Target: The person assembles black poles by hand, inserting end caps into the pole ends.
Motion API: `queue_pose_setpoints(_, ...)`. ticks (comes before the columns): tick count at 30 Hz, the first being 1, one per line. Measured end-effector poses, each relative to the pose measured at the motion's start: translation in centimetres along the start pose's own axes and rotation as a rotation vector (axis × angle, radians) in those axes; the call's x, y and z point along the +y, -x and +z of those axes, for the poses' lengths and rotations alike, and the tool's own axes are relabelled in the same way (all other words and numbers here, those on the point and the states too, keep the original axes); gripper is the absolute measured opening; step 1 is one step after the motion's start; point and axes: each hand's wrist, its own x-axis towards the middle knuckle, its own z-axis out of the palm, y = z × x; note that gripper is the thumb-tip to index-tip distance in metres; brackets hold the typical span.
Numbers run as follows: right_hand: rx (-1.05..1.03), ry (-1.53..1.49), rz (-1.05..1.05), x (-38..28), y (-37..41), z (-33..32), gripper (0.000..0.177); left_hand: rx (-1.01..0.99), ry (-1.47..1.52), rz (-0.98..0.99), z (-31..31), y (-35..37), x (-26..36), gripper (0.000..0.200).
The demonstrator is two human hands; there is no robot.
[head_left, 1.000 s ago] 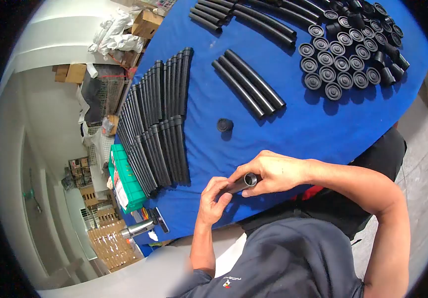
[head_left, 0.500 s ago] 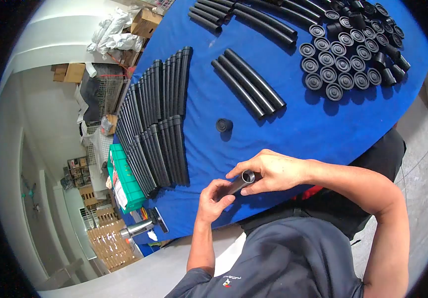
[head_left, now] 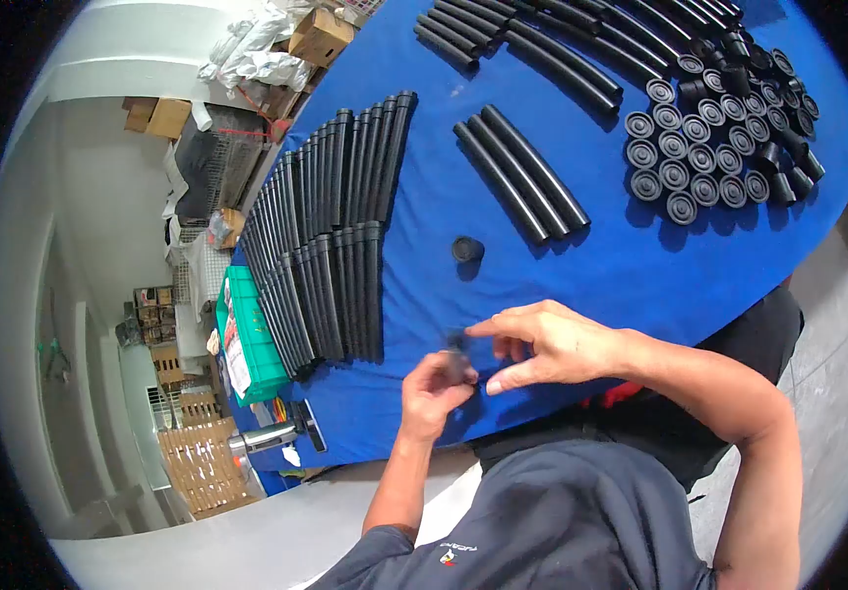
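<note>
My left hand [head_left: 431, 395] is closed around a short, dark tube [head_left: 456, 356], smeared by motion, close over the near part of the blue table. Beside it, my right hand [head_left: 562, 346] has its index finger stretched toward the tube's upper end and its thumb apart, with nothing seen between them. A single black end cap [head_left: 466, 250] rests on the cloth just beyond both hands. Farther out lie three loose black tubes [head_left: 522, 175], side by side.
Capped tubes [head_left: 331, 285] lie in two rows on the left of the blue cloth [head_left: 419, 295]. Many black caps [head_left: 701, 157] are grouped at the right, and more tubes [head_left: 562, 64] lie at the far edge. A green crate [head_left: 252, 334] stands at the left edge.
My right hand's fingers have come off the tube and spread. The tube, still in my left hand, has swung and is now blurred. The view has shifted slightly.
</note>
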Motion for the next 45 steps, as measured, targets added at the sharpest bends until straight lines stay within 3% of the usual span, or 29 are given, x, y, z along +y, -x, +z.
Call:
queue_pose_setpoints(1,0.030,0.026,-0.040,0.0,0.0,0.2,0.064,-0.033,0.282,0.219,1.2,-0.7,0.5,0.028)
queue_pose_setpoints(4,-0.141,0.079,0.019,0.2,-0.1,0.7,0.068,0.114,0.609,0.250,2.9,-0.4,3.5,0.033)
queue_pose_setpoints(5,-0.133,-0.054,0.039,-0.1,-0.1,0.7,0.060,0.140,0.613,0.242,2.9,-0.1,3.2,0.034)
queue_pose_setpoints(8,-0.115,-0.214,0.232,-1.5,-0.4,-0.3,0.053,0.215,0.633,-0.027,2.8,1.4,0.8,0.032)
queue_pose_setpoints(9,-0.012,-0.060,-0.065,-0.6,-0.3,0.0,0.048,0.148,0.650,-0.116,2.9,1.8,0.4,0.032)
queue_pose_setpoints(12,-0.031,0.064,-0.105,0.6,0.1,0.9,0.044,0.223,0.803,-0.188,4.9,2.9,-0.7,0.033)
queue_pose_setpoints(16,-0.063,0.015,0.112,-1.0,0.1,0.0,0.037,0.261,0.246,0.059,5.3,3.6,0.4,0.028)
queue_pose_setpoints(18,-0.027,0.040,0.074,-0.9,0.2,0.2,0.037,0.223,0.121,0.203,5.2,3.4,2.5,0.024)
queue_pose_setpoints(21,-0.075,0.065,0.204,-1.3,-0.3,-0.9,0.040,0.202,0.091,0.241,4.8,1.8,4.6,0.019)
queue_pose_setpoints(23,-0.035,0.017,0.147,-1.0,-0.4,-0.9,0.040,0.213,0.055,0.246,5.1,0.9,5.2,0.017)
queue_pose_setpoints(25,-0.006,-0.012,0.135,-0.9,-0.3,-0.9,0.038,0.242,-0.072,0.253,5.6,0.0,5.4,0.024)
queue_pose_setpoints(28,0.069,-0.041,0.149,-1.0,-0.2,-1.0,0.037,0.228,-0.695,0.442,4.4,-1.6,4.2,0.041)
queue_pose_setpoints(29,0.101,0.015,0.081,-0.8,-0.1,-0.8,0.037,0.212,-0.693,0.386,3.8,-1.7,3.0,0.054)
queue_pose_setpoints(30,0.081,0.001,0.069,-0.9,-0.1,-0.9,0.037,0.239,-0.816,0.364,3.9,-1.7,2.7,0.050)
queue_pose_setpoints(32,0.032,-0.039,0.050,-1.4,0.1,-0.8,0.038,0.283,-0.785,0.189,4.0,-1.6,1.9,0.041)
queue_pose_setpoints(38,-0.055,-0.122,-0.010,-1.4,0.1,-0.6,0.044,0.133,-0.625,0.131,2.9,-0.4,2.5,0.028)
queue_pose_setpoints(45,-0.099,-0.189,-0.050,-1.3,0.2,-0.3,0.043,-0.048,-0.474,0.091,1.5,0.7,2.4,0.036)
